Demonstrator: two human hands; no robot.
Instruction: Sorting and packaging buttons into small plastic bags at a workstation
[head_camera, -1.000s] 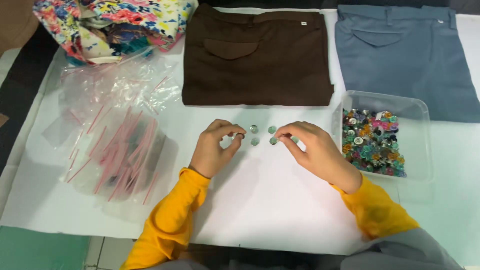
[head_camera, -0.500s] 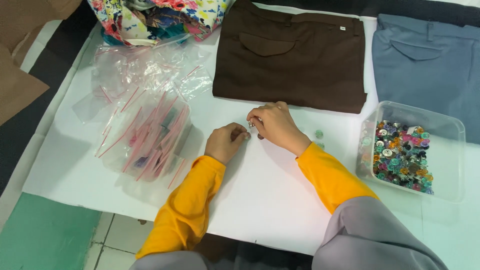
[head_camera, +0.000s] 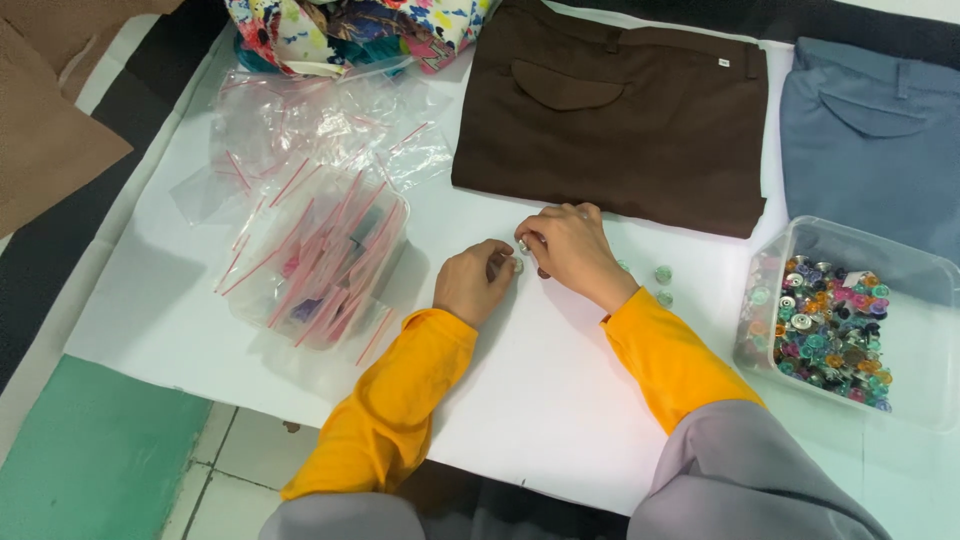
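Observation:
My left hand (head_camera: 474, 283) and my right hand (head_camera: 566, 248) meet at the middle of the white table (head_camera: 560, 400), fingertips pinching a small round metal button (head_camera: 519, 264) between them. Both arms wear yellow sleeves. Two pale green buttons (head_camera: 663, 284) lie loose on the table just right of my right wrist. A clear plastic tray (head_camera: 905, 330) at the right holds several coloured buttons (head_camera: 825, 333).
A pile of clear zip bags with red strips (head_camera: 320, 255) lies left of my hands. Folded brown trousers (head_camera: 620, 110) and folded blue-grey trousers (head_camera: 875, 140) lie at the back. Flowered cloth (head_camera: 350, 30) is at the back left. Tiled floor (head_camera: 100, 460) shows beyond the table's near left edge.
My view has swung left. My hands have drawn together on one button, moving left away from the loose green buttons, which stayed on the table.

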